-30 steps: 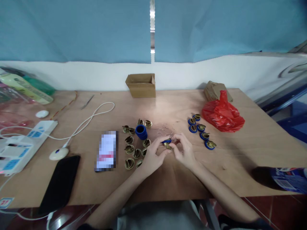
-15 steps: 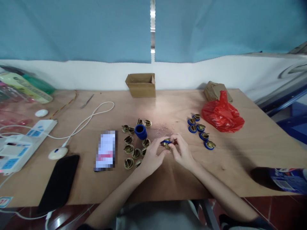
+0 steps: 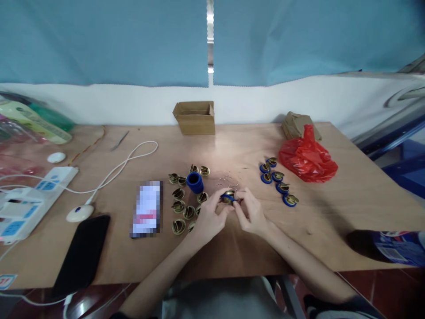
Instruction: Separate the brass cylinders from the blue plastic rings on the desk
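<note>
Between my hands is a round brass fitting [image 3: 228,194] with a blue ring [image 3: 229,198] at its rim. My left hand [image 3: 212,213] is closed on its left side, thumb and fingers pinching it. At its right side my right hand [image 3: 251,212] is closed too, fingertips against the blue ring. Several bare brass fittings [image 3: 178,206] lie left of my hands, around a stack of blue rings [image 3: 195,182]. To the right lie several brass fittings with blue rings [image 3: 283,188]. Thin curved bits [image 3: 229,180] are scattered just beyond my fingers.
A pixelated phone [image 3: 146,208], a black phone [image 3: 83,254] and a white power strip [image 3: 36,199] with cables are on the left. An open cardboard box [image 3: 195,122] stands against the wall. On the right are a red plastic bag [image 3: 308,159] and a lying bottle [image 3: 385,247].
The brass fitting has turned in my fingers, so its round face and the blue ring's lower edge show more. My right fingers have shifted slightly on it.
</note>
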The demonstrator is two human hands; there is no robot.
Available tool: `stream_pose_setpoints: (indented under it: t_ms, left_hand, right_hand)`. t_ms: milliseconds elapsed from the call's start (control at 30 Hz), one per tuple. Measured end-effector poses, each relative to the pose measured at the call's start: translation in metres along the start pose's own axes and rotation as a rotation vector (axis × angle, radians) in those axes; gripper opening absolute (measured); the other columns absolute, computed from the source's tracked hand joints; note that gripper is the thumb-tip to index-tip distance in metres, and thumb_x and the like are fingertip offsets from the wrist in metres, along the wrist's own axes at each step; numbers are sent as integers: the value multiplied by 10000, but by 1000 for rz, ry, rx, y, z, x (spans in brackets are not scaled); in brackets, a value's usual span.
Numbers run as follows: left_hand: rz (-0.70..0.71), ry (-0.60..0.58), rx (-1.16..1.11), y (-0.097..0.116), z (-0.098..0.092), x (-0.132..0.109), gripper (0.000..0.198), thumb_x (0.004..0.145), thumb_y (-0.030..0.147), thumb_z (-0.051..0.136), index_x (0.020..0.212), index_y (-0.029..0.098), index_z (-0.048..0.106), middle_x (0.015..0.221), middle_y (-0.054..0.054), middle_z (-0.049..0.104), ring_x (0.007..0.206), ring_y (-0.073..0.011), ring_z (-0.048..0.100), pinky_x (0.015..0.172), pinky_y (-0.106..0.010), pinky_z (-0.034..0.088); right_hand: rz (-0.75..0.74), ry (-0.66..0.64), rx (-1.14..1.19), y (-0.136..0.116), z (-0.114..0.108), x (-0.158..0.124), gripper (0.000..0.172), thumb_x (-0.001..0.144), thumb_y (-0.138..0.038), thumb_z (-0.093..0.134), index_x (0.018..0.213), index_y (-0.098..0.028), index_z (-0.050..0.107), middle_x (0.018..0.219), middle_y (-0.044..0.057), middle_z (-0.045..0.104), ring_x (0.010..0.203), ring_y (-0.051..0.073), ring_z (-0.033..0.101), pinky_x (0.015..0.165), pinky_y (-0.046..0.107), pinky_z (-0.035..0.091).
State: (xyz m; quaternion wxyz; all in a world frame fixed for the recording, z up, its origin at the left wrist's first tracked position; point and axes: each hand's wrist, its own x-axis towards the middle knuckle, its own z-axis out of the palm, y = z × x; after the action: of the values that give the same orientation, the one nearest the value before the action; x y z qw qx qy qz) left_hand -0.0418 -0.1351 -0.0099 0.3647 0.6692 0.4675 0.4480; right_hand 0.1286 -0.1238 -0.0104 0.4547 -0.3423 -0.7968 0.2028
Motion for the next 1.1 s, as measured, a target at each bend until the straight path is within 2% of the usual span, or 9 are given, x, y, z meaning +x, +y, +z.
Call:
stream_pose_setpoints:
  t_ms: [133,233,333,467,600,700,900,1000,1100]
  left_hand:
    - [21,-8,9,-1,-1,-1,411,873,143,618,1270,238,575,1263,-81,704,1109,-234,699,989,-398,560]
    - [34,-12,4,-1,0,-1,438,875,123,604,1293,251,565,1282,-72,699,1122,-228,696,998,-393,557]
    - [63,-26,7,-2,0,-1,474,885,101,577,1332,259,545,1298,-65,695,1141,-224,689,1004,-388,553]
    - [89,-38,29,-1,0,-1,475,905,68,523,1335,269,563,1254,-52,723,1088,-213,716,966,-374,572]
    - [113,-69,11,0,1,-2,494,936,82,502,1391,274,511,1340,-70,672,1155,-216,685,1007,-385,552]
    - [80,-24,-40,-1,3,-3,468,959,124,504,1404,261,467,1368,-104,615,1218,-225,637,1014,-387,543]
    - [107,53,-56,1,0,0,287,1006,177,442,1262,234,560,1265,-105,616,1226,-223,594,1073,-427,493]
    - [82,33,-128,2,2,-1,355,949,218,588,1302,242,554,1340,-112,574,1236,-238,599,1003,-387,554]
    - [56,37,-212,1,7,-3,426,892,218,677,1299,240,555,1305,-111,598,1163,-225,651,958,-360,590]
  right_hand:
    - [-81,6,-39,0,-3,-1,254,923,-58,476,1123,-213,492,951,84,553,835,216,568,691,358,526]
    - [-64,17,-48,-1,-7,-1,241,935,-67,480,1113,-226,517,957,82,577,858,220,593,725,366,538]
    - [38,65,-18,-2,-12,0,162,958,-122,512,1068,-237,539,893,48,596,785,195,603,684,332,525]
    - [250,132,77,2,-18,4,137,1000,-257,522,1128,-235,568,854,24,622,685,160,589,623,295,501]
    - [396,-12,308,5,-18,10,198,1003,-395,539,993,-216,622,772,2,599,616,139,553,552,262,460]
    - [451,-33,454,4,-16,13,249,967,-462,599,934,-215,604,723,-21,564,586,124,511,537,251,437]
    - [563,-177,627,2,-18,19,349,914,-527,661,826,-201,573,714,-31,549,556,100,468,531,241,425]
    - [588,-188,692,4,-20,18,359,904,-532,674,838,-197,565,724,-37,536,555,94,468,527,236,420]
    - [601,-165,722,6,-18,16,349,903,-516,683,838,-198,557,725,-38,535,559,94,475,529,236,418]
